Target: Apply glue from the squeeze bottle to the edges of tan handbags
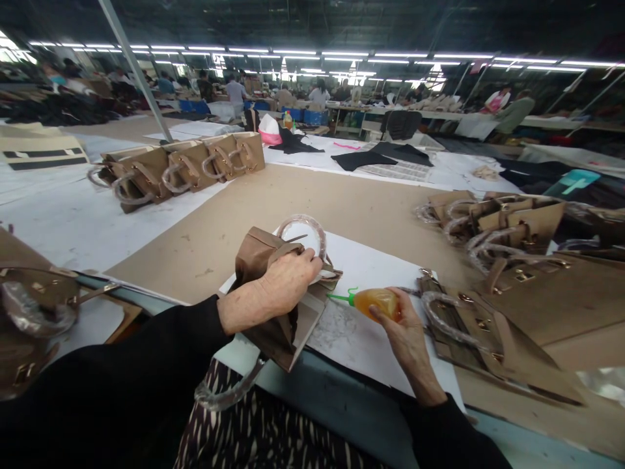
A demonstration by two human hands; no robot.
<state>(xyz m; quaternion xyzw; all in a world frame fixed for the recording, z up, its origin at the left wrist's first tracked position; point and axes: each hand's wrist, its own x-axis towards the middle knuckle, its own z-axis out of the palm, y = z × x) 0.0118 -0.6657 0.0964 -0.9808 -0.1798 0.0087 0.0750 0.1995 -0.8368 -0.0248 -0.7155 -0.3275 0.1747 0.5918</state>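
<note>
A brown handbag (254, 255) lies tilted at the table's front edge, one plastic-wrapped handle (312, 228) standing up behind it and another hanging over the edge. My left hand (288, 280) is closed on the bag's upper part; a thin dark pointed piece sticks out by its fingers, its kind unclear. In my right hand (403, 329) is a squeeze bottle (375, 303) of amber liquid, gripped around its body. The bottle's green nozzle points left, close to the bag's open edge; whether it touches I cannot tell. White paper (342, 335) lies beneath.
Similar brown bags stand in a row (190, 163) at the back left. More bags (517, 221) crowd the right side, one flat bag (469, 312) close to my right hand. Another bag (34, 312) sits at left. Black fabric pieces (364, 159) lie farther back; people work beyond.
</note>
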